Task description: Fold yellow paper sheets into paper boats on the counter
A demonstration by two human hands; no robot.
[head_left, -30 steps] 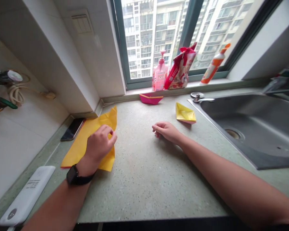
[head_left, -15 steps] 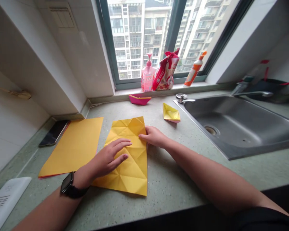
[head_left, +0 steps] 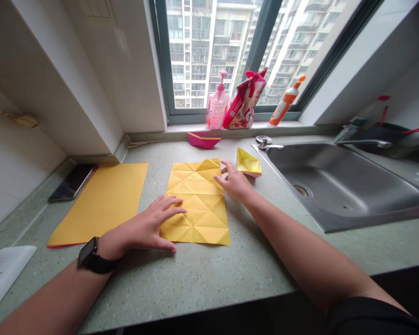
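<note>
A creased sheet of yellow paper (head_left: 199, 204) lies spread on the counter, its folds making a grid with diagonals. My left hand (head_left: 157, 221) rests over its left edge, fingers apart and holding nothing. At the sheet's upper right edge is my right hand (head_left: 235, 181), its thumb and fingers spread. Just beyond that hand sits a folded paper boat (head_left: 249, 165), yellow inside. A pink paper boat (head_left: 203, 141) with a yellow rim stands farther back, near the sill. To the left lies a stack of uncreased coloured paper (head_left: 108, 202), yellow on top.
A dark phone (head_left: 71, 182) is beside the paper stack. The steel sink (head_left: 352, 181) is set in the counter at right. On the sill stand a pink pump bottle (head_left: 217, 107), a red bag (head_left: 244, 102) and an orange-white bottle (head_left: 284, 103). A white object (head_left: 9, 274) lies at lower left.
The yellow sheet now lies flatter and farther from the counter's front edge. My left hand has shifted to its left edge with fingers more spread; my right hand's fingers have opened.
</note>
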